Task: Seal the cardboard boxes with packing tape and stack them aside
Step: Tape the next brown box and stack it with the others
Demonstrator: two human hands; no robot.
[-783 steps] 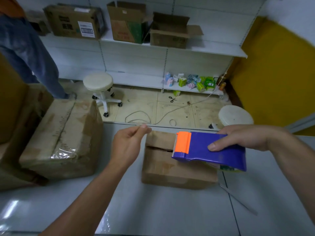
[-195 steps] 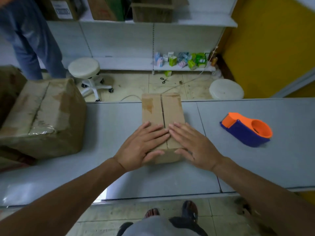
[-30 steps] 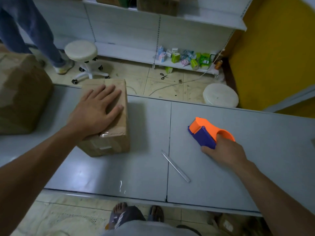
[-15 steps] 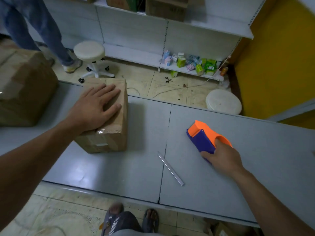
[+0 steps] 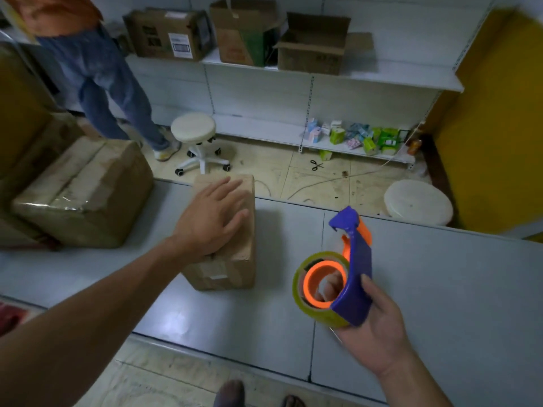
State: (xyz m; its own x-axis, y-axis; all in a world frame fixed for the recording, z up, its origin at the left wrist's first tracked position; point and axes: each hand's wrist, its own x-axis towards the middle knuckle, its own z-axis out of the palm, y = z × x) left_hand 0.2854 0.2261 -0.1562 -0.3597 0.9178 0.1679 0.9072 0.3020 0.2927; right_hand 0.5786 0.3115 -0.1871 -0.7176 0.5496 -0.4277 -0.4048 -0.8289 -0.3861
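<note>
Curling our right grip [image 5: 379,327] around the purple-and-orange tape dispenser [image 5: 357,268], we hold it above the tabletop [image 5: 440,289], roll side facing us, fingers showing through its core. Our left grip [image 5: 210,223] lies flat, fingers straight, on top of the small cardboard box [image 5: 232,259], just left of the dispenser. A larger taped box [image 5: 82,195] sits farther left. Half a second ago the dispenser lay on the tabletop; now it is raised.
</note>
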